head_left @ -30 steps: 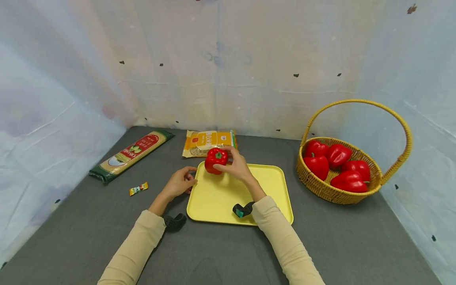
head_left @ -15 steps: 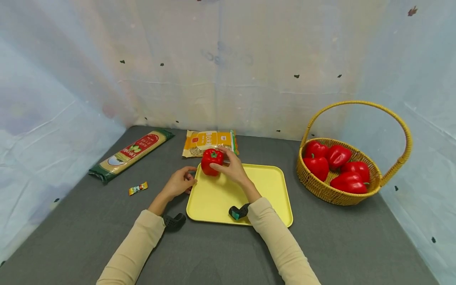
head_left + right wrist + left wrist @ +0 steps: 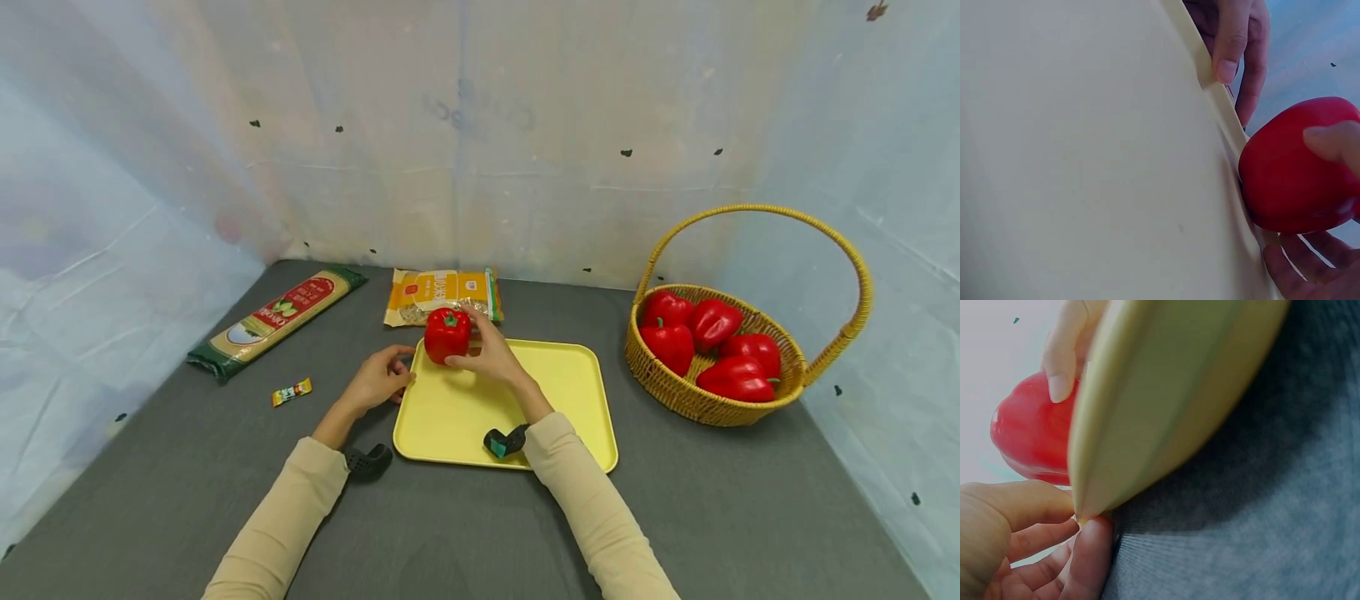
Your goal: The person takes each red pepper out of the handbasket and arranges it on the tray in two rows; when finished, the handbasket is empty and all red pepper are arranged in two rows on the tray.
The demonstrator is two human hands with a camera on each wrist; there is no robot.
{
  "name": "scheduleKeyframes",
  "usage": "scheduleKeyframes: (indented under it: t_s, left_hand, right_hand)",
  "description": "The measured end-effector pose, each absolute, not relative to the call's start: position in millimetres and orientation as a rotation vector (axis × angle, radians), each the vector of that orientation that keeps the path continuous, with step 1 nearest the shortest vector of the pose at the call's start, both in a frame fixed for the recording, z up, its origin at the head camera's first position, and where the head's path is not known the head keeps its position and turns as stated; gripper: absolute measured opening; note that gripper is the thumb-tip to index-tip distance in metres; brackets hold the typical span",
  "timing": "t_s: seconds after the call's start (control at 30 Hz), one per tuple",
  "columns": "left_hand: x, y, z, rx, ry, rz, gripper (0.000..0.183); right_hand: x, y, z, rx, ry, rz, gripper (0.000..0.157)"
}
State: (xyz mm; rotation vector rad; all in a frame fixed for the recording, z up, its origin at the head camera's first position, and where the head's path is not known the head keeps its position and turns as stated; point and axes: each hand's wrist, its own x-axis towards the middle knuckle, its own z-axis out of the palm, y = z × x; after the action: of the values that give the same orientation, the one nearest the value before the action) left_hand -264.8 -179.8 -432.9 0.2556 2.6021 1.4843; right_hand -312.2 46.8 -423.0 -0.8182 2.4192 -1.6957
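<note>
In the head view a red bell pepper, green stem up, stands at the far left corner of a yellow tray. My right hand grips it from the right, thumb on the near side and fingers behind. The right wrist view has the pepper right at the tray's raised rim. At the tray's left side my left hand pinches the edge. Up close in the left wrist view, the thumb and fingers of the left hand meet on the rim of the tray.
A wicker basket with a tall handle holds several red bell peppers at the right. Behind the tray lies an orange food packet. To the left are a long green-and-tan packet and a small yellow wrapped bar.
The right hand and the bell pepper have shifted a little left toward the tray's corner, mostly in the first half second. The left hand has stayed at the tray's edge.
</note>
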Motion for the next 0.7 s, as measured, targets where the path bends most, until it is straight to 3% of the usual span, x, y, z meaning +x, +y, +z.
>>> scheduleKeyframes:
  t_s: [0.5,0.7]
  left_hand:
    - [-263.7,-179.1,-431.9,0.246,2.596,1.492,0.045]
    - [-262.5,-179.3,-432.4,0.256,2.598,1.49,0.044]
  right_hand:
    - [-298.1,44.5,-403.8,-0.862,2.423,-1.735,0.081]
    - [-310.6,41.8,-422.1,-0.794,2.534,-1.669,0.083]
